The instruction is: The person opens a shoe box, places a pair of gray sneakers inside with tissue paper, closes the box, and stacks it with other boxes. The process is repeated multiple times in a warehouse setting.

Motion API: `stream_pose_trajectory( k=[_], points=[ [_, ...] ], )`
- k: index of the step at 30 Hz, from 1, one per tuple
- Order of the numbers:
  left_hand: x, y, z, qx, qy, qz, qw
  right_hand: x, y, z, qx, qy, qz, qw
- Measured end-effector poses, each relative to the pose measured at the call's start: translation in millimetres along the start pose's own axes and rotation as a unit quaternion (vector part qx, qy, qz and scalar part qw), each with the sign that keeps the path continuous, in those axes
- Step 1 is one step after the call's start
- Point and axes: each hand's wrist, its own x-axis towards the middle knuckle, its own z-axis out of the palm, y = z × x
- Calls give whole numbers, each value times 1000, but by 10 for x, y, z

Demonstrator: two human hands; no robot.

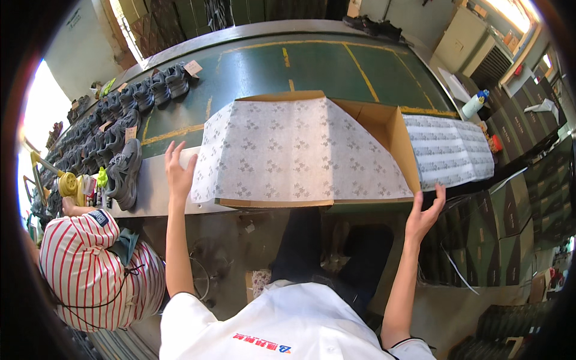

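An open cardboard box (396, 139) stands on the table before me, with a sheet of patterned tissue paper (279, 153) spread over it and over its lid side at left. My left hand (181, 168) is raised with fingers apart beside the sheet's left edge; whether it touches the paper I cannot tell. My right hand (425, 213) is at the box's near right corner, thumb close to the cardboard and fingers apart, holding nothing. Right of the box lies a stack of patterned tissue paper (454, 150). The inside of the box is mostly hidden under the sheet.
Rows of grey sneakers (126, 168) line the left of the green table (315, 67). A co-worker in a striped shirt (99, 270) sits at left, near a yellow tape dispenser (67, 183). A bottle (474, 104) stands at right; stacked shoe boxes (490, 229) are beside me. Dark shoes (373, 28) lie at the far edge.
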Motion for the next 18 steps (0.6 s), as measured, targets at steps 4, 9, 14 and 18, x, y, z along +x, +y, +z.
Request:
stream_pose_trajectory(
  k=[4,9,14,18],
  points=[
    [-503,1134,-501,-147,75,25,986,-353,370,-108,38,108,102,988],
    [-1545,1964,-594,-329,-85,203,918,-1526,586,-151,91,-83,211,970],
    [-2598,1912,-79,-328,-327,-88,882,-2226,-26,-362,71,-685,126,714],
    [-3043,1579,254,-348,-429,-231,801,-2312,-5,-487,77,-691,167,699]
  ],
)
